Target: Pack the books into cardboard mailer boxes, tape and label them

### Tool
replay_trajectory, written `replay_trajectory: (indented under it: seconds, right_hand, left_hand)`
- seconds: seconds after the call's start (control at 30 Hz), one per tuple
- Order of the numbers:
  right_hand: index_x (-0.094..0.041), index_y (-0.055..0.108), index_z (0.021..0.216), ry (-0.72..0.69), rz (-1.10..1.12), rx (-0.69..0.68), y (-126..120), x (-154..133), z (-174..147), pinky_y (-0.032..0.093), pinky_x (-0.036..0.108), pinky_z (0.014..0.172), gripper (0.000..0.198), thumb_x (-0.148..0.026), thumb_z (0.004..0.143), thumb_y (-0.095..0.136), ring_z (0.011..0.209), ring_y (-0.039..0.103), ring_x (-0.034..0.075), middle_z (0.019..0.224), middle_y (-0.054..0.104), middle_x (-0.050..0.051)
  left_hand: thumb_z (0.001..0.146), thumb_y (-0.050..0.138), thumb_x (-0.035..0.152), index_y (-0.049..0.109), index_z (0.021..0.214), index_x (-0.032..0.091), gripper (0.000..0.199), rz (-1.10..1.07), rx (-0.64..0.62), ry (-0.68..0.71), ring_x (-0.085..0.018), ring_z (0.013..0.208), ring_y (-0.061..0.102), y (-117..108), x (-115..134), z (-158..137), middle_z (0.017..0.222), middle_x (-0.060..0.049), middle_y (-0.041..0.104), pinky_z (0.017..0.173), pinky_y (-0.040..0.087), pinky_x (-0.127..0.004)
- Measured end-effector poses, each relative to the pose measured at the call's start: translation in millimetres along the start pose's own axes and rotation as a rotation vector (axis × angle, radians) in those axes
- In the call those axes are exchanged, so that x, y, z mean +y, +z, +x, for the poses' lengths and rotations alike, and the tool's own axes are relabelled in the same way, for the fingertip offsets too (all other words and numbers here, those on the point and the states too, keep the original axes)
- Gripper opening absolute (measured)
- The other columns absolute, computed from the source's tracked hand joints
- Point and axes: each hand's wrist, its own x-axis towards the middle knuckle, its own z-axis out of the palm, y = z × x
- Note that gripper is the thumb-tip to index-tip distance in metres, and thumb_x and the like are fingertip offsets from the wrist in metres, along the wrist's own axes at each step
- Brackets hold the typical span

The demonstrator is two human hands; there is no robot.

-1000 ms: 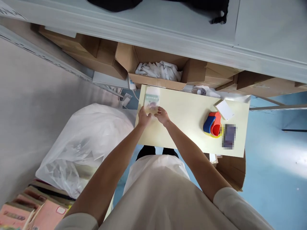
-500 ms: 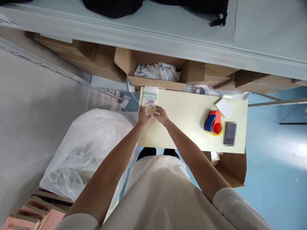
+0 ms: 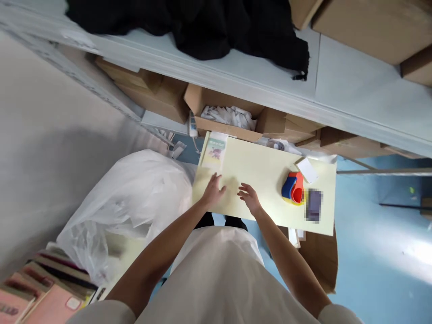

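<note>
— Books (image 3: 37, 299) with pink covers sit stacked at the lower left of the frame, and just right of them a big white plastic bag (image 3: 135, 198) bulges against the left edge of the pale yellow table (image 3: 266, 180).

— And the hands?

— The left hand (image 3: 213, 192) rests flat on the tabletop near the lower left corner of the table, fingers spread and holding nothing. The right hand (image 3: 249, 198) hovers just beside it toward the middle, fingers loosely open, also empty.

— Where is the packet?

— The small printed packet (image 3: 216, 150) lies flat at the upper left corner of the table, above the left hand and apart from both hands. Beyond it an open cardboard box (image 3: 222, 118) of white packing sits under the shelf.

— Anything to the right?

— A red and blue tape dispenser (image 3: 292, 189), a white card (image 3: 307, 170) just above it, and a blurred dark object at the right end of the table.

— What could go wrong?

— The packet lies close to the table's upper left edge. A sweeping sleeve or a careless push could, it seems, slide it off into the gap beside the bag.
</note>
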Motion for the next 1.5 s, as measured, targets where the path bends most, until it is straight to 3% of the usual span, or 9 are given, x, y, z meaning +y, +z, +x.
replay_trajectory:
  seconds: [0.1,0.23,0.47,0.6,0.77,0.93,1.17,1.33,1.5]
  right_hand:
    - [-0.023,0.061,0.097,0.013,-0.041,-0.045,-19,14,-20,0.050,0.033,0.065,0.038,-0.036,0.061,0.064,0.073,0.065,0.018,0.097,0.065,0.007]
    - [-0.024,0.063,0.090,-0.045,-0.150,-0.201,-31,22,-33,0.050,0.035,0.063,0.034,-0.039,0.060,0.067,0.069,0.064,0.020,0.090,0.066,0.007]
    - [-0.023,0.066,0.084,-0.166,-0.405,-0.600,-31,25,-47,0.049,0.035,0.062,0.034,-0.046,0.060,0.068,0.065,0.063,0.020,0.082,0.068,0.007]
    - [-0.017,0.065,0.086,-0.154,-0.534,-0.702,-21,38,-55,0.047,0.030,0.059,0.043,-0.048,0.056,0.069,0.062,0.062,0.017,0.078,0.068,0.005]
    - [-0.016,0.064,0.085,-0.199,-0.641,-0.981,32,56,-88,0.046,0.029,0.058,0.042,-0.047,0.056,0.068,0.058,0.059,0.016,0.061,0.062,0.000]
    - [-0.019,0.063,0.083,-0.323,-0.747,-1.272,106,77,-152,0.048,0.031,0.062,0.034,-0.045,0.062,0.065,0.058,0.058,0.017,0.057,0.056,-0.002]
    - [-0.018,0.061,0.090,-0.506,-0.996,-1.620,205,157,-269,0.045,0.029,0.064,0.025,-0.034,0.071,0.058,0.062,0.056,0.015,0.065,0.059,-0.001]
    - [-0.017,0.062,0.098,-0.600,-1.154,-1.765,260,225,-350,0.044,0.029,0.067,0.026,-0.029,0.075,0.058,0.066,0.056,0.014,0.072,0.061,0.000]
    - [-0.015,0.063,0.098,-0.525,-1.164,-1.780,296,271,-405,0.046,0.030,0.067,0.026,-0.026,0.074,0.060,0.064,0.057,0.014,0.072,0.063,0.000]
  left_hand:
    - [0.077,0.056,0.026,0.055,0.117,0.017,0.041,-0.081,-0.026,0.001,-0.026,0.123,0.049,2,7,-32,0.129,-0.015,0.055,0.106,0.035,-0.040]
    - [0.075,0.059,0.031,0.060,0.112,0.020,0.039,-0.203,0.074,-0.129,-0.026,0.100,0.063,2,10,-83,0.115,-0.012,0.064,0.091,0.048,-0.039]
    - [0.077,0.056,0.036,0.061,0.110,0.022,0.036,-0.306,0.410,-0.344,-0.024,0.093,0.065,27,7,-210,0.109,-0.011,0.066,0.083,0.050,-0.035]
    - [0.077,0.055,0.040,0.059,0.113,0.018,0.042,-0.371,0.553,-0.488,-0.025,0.092,0.065,53,-2,-289,0.113,-0.013,0.064,0.079,0.050,-0.036]
    - [0.075,0.057,0.044,0.057,0.117,0.015,0.052,-0.534,0.847,-0.670,-0.025,0.093,0.064,73,-22,-373,0.115,-0.015,0.064,0.082,0.050,-0.037]
    - [0.071,0.061,0.044,0.061,0.111,0.015,0.049,-0.607,1.150,-0.691,-0.027,0.094,0.065,73,-34,-443,0.112,-0.016,0.065,0.082,0.049,-0.038]
    - [0.065,0.067,0.036,0.066,0.092,0.018,0.032,-0.606,1.663,-0.836,-0.027,0.090,0.066,58,-90,-576,0.102,-0.013,0.069,0.077,0.049,-0.037]
    - [0.064,0.070,0.034,0.064,0.099,0.016,0.039,-0.725,1.970,-0.948,-0.028,0.094,0.064,53,-146,-681,0.090,-0.012,0.068,0.078,0.048,-0.037]
    - [0.064,0.073,0.032,0.053,0.114,0.017,0.056,-0.819,2.122,-0.981,-0.028,0.113,0.053,51,-190,-740,0.120,-0.015,0.053,0.091,0.044,-0.041]
